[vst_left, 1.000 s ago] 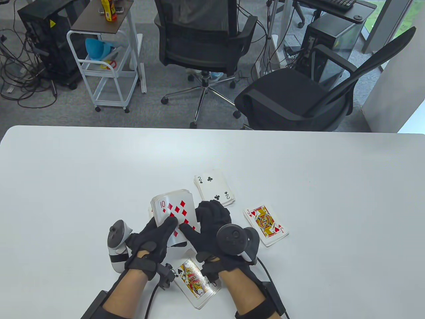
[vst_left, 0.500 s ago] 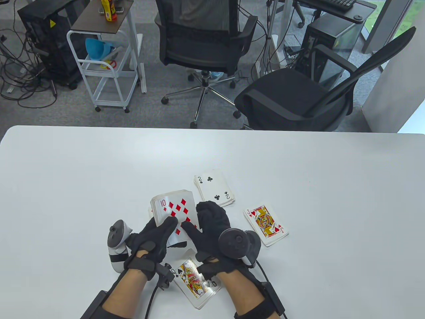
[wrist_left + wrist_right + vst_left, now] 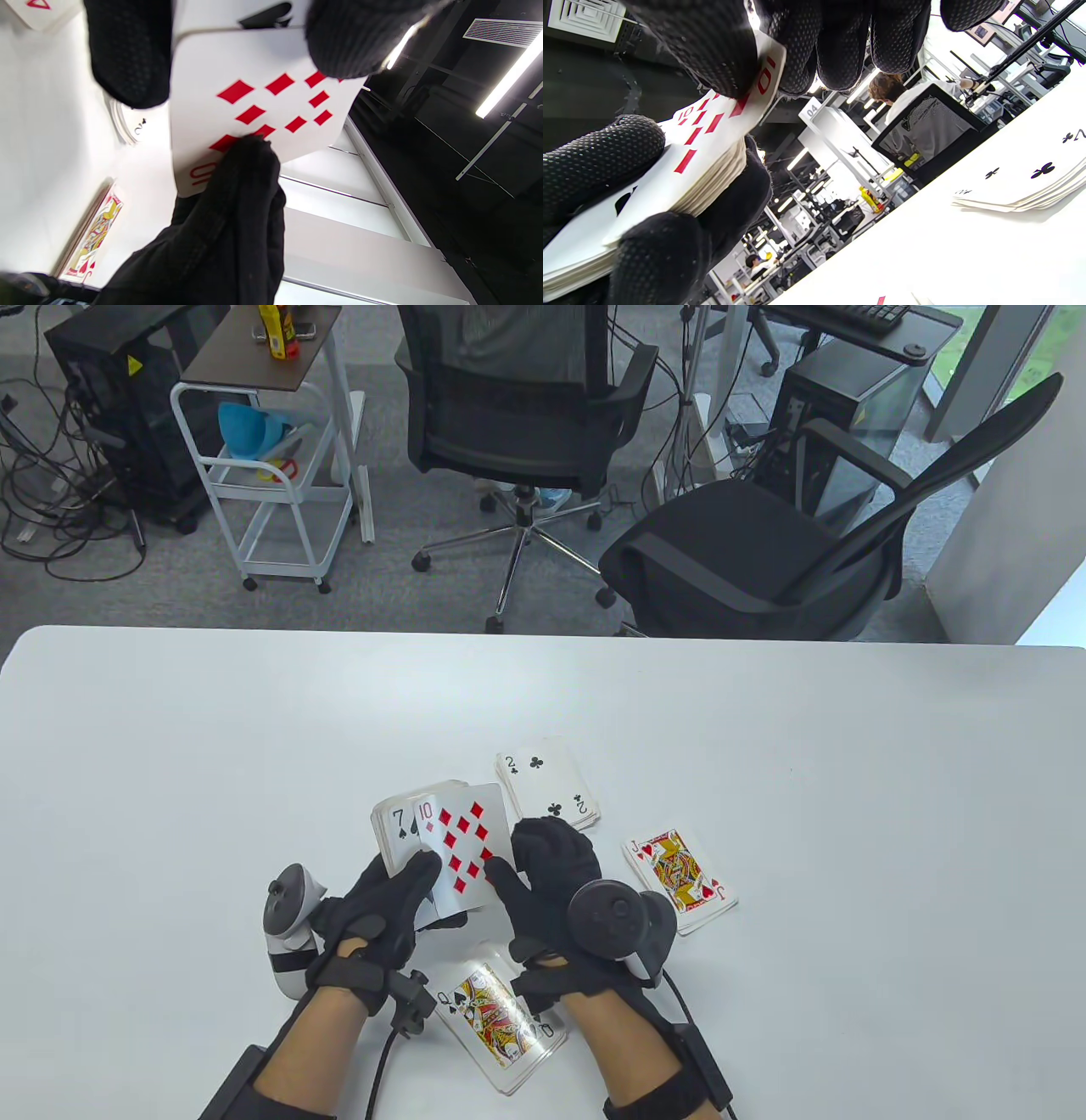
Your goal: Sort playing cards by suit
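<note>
Left hand (image 3: 382, 908): held the deck (image 3: 399, 836) face up above the surface (image 3: 170, 746), fingers curled under it, thumb on top; a seven of spades showed on it.
Ten of diamonds (image 3: 458, 848): slid partly off the deck to the right, pinched between thumb and fingers of the right hand (image 3: 551, 891).
Queen of spades pile (image 3: 496, 1018): lay on the surface near the wrists.
Two of clubs pile (image 3: 547, 785): lay beyond the right hand.
Jack of hearts pile (image 3: 679, 878): lay farthest right.
</note>
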{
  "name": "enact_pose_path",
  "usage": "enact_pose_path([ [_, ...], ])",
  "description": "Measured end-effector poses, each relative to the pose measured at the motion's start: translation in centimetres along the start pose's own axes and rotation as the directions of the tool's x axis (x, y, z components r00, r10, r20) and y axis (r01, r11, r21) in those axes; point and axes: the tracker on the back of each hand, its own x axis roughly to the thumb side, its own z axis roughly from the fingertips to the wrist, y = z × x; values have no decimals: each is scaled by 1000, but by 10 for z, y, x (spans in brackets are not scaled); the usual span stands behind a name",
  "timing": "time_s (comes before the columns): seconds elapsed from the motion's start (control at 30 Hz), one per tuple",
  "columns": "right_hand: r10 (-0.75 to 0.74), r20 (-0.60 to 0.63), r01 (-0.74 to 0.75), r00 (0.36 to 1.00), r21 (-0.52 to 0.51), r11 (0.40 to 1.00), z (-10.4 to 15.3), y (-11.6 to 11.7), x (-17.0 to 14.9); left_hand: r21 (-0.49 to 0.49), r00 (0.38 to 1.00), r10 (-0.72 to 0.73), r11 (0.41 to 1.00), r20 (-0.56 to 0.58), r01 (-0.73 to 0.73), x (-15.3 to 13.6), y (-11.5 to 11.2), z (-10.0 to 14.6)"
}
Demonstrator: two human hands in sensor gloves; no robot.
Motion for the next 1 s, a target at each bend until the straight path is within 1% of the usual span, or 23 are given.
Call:
enact_pose_path([
  [0.17, 13, -18, -13, 1000, 15, 1000, -1, -1, -1, 23, 1000, 9, 1000, 10, -9, 3, 5, 2],
  [0.27, 30, -50, -29, 998, 22, 999, -2, -3, -7, 65, 999, -5, 998, 40, 2, 9, 12, 3],
  [0.5, 34, -137, -32, 990, 23, 999, -8, -12, -27, 102, 992, 61, 992, 106, -72, 24, 26, 7],
  [0.6, 17, -181, -19, 983, -8, 1000, -12, -22, -35, 110, 991, 63, 991, 122, -77, 28, 29, 8],
  [0.63, -37, -231, 28, 972, -42, 999, -15, -32, -40, 114, 990, 61, 991, 127, -76, 29, 29, 8],
  [0.67, -60, -251, 44, 966, -68, 997, -17, -37, -43, 114, 990, 61, 990, 130, -77, 30, 28, 7],
  [0.7, -56, -275, 30, 960, -98, 995, -20, -45, -47, 112, 989, 64, 991, 132, -79, 30, 28, 7],
  [0.73, -17, -296, -16, 955, -109, 994, -23, -51, -51, 108, 989, 67, 991, 134, -82, 31, 27, 6],
  [0.8, 31, -329, -61, 944, -80, 995, -29, -56, -59, 105, 988, 68, 991, 136, -83, 31, 27, 5],
  [0.9, 50, -354, -73, 934, -51, 996, -33, -53, -66, 105, 988, 68, 991, 136, -82, 31, 28, 5],
  [0.97, 76, -356, -73, 931, 24, 997, -36, -42, -64, 108, 988, 73, 990, 138, -88, 31, 28, 5],
  [1.0, 87, -349, -62, 933, 84, 995, -37, -33, -59, 109, 987, 77, 990, 141, -93, 32, 28, 5],
])
